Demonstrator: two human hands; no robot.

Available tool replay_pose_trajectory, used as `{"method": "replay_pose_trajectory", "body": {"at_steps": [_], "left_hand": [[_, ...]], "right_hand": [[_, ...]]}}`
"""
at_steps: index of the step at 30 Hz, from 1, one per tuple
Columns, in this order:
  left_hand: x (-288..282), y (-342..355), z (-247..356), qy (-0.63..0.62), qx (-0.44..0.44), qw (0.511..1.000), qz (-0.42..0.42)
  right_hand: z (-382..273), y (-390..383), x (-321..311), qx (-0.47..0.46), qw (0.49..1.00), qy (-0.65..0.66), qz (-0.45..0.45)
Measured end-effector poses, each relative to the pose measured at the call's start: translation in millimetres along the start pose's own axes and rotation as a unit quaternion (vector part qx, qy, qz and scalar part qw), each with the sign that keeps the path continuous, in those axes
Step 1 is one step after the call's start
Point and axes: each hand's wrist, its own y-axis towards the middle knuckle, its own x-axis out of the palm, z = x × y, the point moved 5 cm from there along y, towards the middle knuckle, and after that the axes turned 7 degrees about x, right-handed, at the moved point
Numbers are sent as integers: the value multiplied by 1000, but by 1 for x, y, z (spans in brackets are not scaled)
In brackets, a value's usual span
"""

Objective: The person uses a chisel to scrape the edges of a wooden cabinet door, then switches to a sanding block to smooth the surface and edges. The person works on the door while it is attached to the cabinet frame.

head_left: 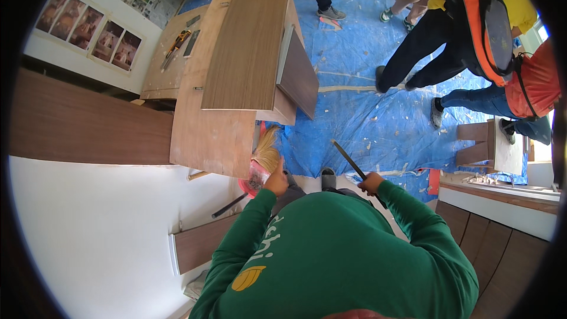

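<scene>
The left hand (276,181) is closed on the handle of a straw broom (269,149), whose pale bristles fan upward against the edge of a plywood sheet (209,136). Just under the bristles sits a red dustpan (255,178); what lies in it is too small to tell, and a dark handle slants out from it to the lower left. The right hand (371,183) is wrapped around a thin dark bar (348,159) that points up and left over the blue tarp (360,112) covering the floor.

On the plywood sheet rests a brown wood-grain panel (248,47), with a grey-brown cabinet piece (298,77) leaning beside it. Farther up, a yellow and black tool (176,43) lies on another board. On the white wall at upper left hang rectangular picture sheets (88,26) in a row, brownish in tone. At upper right stand other people, one wearing an orange vest (481,18).
</scene>
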Motion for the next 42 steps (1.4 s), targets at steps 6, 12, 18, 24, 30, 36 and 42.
{"method": "replay_pose_trajectory", "body": {"at_steps": [6, 12, 18, 24, 30, 36, 42], "left_hand": [[88, -45, -42, 30, -114, 933, -339], [67, -95, -149, 217, -108, 891, -385], [52, -90, -80, -141, -327, 886, -297], [57, -7, 33, -500, -335, 782, -163], [68, -112, -137, 96, -95, 936, -326], [30, -128, -158, 297, -236, 887, -265], [1, -45, -15, 69, -86, 988, -111]], "right_hand": [[151, 26, 17, 47, 998, 11, -36], [188, 63, 60, -137, 941, -299, -77], [89, -34, -1, 58, 927, 239, -284], [6, -56, -63, -5, 974, 201, 101], [18, -11, -26, 10, 998, 57, 32], [78, 1, -10, 84, 994, -33, 68], [95, -16, -42, 147, 978, -83, 120]]}}
